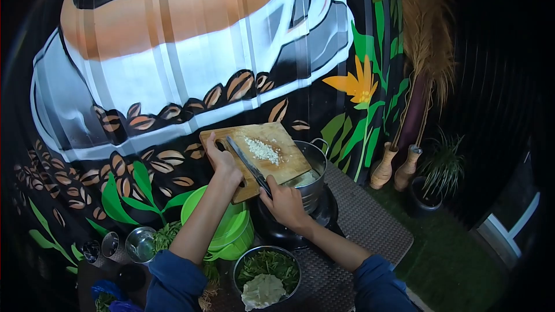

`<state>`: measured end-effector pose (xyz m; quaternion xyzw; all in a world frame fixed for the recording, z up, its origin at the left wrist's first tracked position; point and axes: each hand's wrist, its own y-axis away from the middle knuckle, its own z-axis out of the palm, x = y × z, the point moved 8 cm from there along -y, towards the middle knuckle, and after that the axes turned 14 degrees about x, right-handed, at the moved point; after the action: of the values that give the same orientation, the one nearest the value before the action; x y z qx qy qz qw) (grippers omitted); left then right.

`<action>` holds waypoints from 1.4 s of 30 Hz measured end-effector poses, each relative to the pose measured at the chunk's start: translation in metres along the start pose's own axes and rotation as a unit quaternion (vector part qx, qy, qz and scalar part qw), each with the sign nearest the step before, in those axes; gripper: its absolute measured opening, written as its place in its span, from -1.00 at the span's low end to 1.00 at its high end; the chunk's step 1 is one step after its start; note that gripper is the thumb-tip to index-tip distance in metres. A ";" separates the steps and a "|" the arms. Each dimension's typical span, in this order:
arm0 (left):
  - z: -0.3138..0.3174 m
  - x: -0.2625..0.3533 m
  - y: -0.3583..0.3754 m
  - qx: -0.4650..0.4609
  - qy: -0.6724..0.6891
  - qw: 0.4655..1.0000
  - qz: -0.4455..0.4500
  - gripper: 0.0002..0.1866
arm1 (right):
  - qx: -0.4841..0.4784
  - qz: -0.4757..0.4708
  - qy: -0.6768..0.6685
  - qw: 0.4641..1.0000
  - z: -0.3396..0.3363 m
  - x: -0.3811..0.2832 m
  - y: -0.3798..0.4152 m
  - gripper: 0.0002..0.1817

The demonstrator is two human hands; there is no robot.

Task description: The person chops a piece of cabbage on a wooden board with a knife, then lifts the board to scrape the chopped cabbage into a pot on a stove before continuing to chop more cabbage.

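My left hand point(224, 164) is closed on the slotted end of a wooden cutting board point(293, 164), holding it up and tilted. A small heap of finely chopped white pieces point(263, 150) lies on the board. In my right hand point(287, 202) is a knife point(247, 163), its blade lying across the board beside the heap. The board's right end is over a metal pot point(314, 189) with a loop handle, hiding part of its opening; something pale shows inside. Below the pot is a black stove point(332, 211).
A green plastic basket point(231, 234) stands left of the stove. Nearer me, a metal bowl point(237, 280) holds leafy greens point(267, 264) and a pale leaf point(263, 293). Further left are a smaller metal bowl point(140, 245) and cups point(113, 247). A painted wall point(133, 81) rises behind the table point(370, 214).
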<state>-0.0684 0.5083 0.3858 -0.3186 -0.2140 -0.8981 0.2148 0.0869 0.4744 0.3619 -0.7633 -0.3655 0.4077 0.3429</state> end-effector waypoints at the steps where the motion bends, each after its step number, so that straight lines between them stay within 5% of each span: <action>1: 0.000 0.000 0.002 0.000 -0.001 1.000 0.001 0.07 | -0.013 0.027 -0.009 1.000 0.002 0.004 0.000 -0.70; 3: 0.001 -0.002 0.008 -0.002 0.025 1.000 -0.015 -0.06 | -0.027 0.056 -0.017 0.998 0.004 0.008 0.000 -0.69; 24: -0.004 -0.005 0.019 -0.020 0.031 0.999 -0.030 0.01 | -0.012 0.086 0.078 0.993 0.007 0.037 -0.010 -0.64; 35: -0.004 -0.007 0.023 -0.014 0.062 0.998 -0.030 0.00 | -0.033 0.183 0.151 0.971 -0.016 0.074 0.006 -0.65; 42: 0.003 -0.008 0.028 -0.043 0.046 0.998 -0.024 -0.03 | -0.004 0.148 0.070 0.986 -0.034 0.041 0.004 -0.65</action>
<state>-0.0468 0.4891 0.3899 -0.2807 -0.1726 -0.9250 0.1894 0.1340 0.4991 0.3574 -0.8369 -0.2249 0.3983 0.3007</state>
